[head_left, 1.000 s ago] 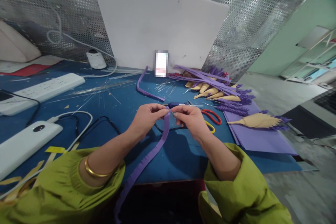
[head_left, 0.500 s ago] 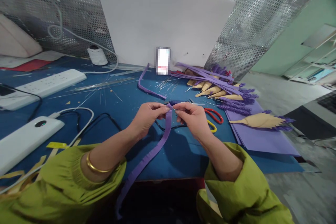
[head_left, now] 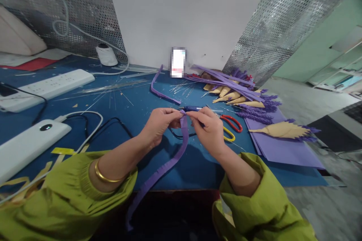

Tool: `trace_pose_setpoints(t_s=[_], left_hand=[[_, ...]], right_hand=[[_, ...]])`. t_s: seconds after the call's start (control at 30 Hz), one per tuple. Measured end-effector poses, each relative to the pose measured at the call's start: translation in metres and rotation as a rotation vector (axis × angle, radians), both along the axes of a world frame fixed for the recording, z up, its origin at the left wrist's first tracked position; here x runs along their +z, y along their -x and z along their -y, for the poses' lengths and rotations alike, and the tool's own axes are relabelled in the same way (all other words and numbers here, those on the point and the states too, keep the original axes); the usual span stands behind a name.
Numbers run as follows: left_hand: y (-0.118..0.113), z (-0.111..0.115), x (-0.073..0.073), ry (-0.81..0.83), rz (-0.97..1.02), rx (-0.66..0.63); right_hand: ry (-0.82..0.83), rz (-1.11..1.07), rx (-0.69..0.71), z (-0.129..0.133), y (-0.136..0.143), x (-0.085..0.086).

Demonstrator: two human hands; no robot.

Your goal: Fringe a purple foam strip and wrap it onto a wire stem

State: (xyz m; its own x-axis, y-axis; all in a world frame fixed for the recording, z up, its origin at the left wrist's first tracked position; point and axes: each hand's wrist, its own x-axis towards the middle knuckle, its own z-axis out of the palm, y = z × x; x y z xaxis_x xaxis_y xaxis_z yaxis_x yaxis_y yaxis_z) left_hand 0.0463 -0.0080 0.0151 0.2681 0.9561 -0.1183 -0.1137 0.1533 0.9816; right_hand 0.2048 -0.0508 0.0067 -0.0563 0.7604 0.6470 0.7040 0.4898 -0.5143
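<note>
A long purple paper strip with a finely cut edge hangs down in a curve over the table's front edge. My left hand pinches its upper end between thumb and forefinger. Right beside it, my right hand is closed, its thumb and forefinger pinching at the same end of the strip. A thin wire-like line shows past the right hand; whether it is held there I cannot tell. Just beyond the fingers lie a dark blue pen-like tool and scissors with one red handle and one yellow handle.
Finished purple flowers in tan wraps and loose purple strips lie at the back right, near purple sheets. Another purple strip and thin wires lie behind. A power strip, white power bank and cables occupy the left.
My right hand has turned slightly, its fingers curling more over the strip's end. The strip's hanging part has swung a little to the right. The view has shifted slightly.
</note>
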Motion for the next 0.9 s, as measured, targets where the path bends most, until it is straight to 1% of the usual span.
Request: trace_pose_setpoints(t_s=[0.2,0.4,0.57,0.63,0.73,0.9], left_hand=[[0.0010,0.0011,0.0029,0.056,0.036,-0.021],[0.0014,0.0003,0.0017,0.056,0.075,0.000],[0.0016,-0.0022,-0.0011,0.002,0.003,-0.002],[0.0018,-0.0034,-0.0009,-0.050,-0.026,0.006],[0.0017,-0.0043,0.0005,-0.146,-0.073,0.032],[0.0016,-0.0045,-0.0003,-0.214,-0.133,0.033]], right_hand=[[-0.056,0.104,-0.012,-0.0001,-0.0007,-0.0021],[-0.045,0.157,-0.030,-0.0012,-0.0027,-0.0062],[-0.004,0.176,-0.009,-0.0013,-0.0031,-0.0077],[0.027,0.142,0.005,-0.0017,-0.0030,-0.0069],[0.091,0.006,0.024,-0.0035,-0.0035,-0.0051],[0.323,-0.282,0.095,-0.0070,-0.0048,-0.0029]])
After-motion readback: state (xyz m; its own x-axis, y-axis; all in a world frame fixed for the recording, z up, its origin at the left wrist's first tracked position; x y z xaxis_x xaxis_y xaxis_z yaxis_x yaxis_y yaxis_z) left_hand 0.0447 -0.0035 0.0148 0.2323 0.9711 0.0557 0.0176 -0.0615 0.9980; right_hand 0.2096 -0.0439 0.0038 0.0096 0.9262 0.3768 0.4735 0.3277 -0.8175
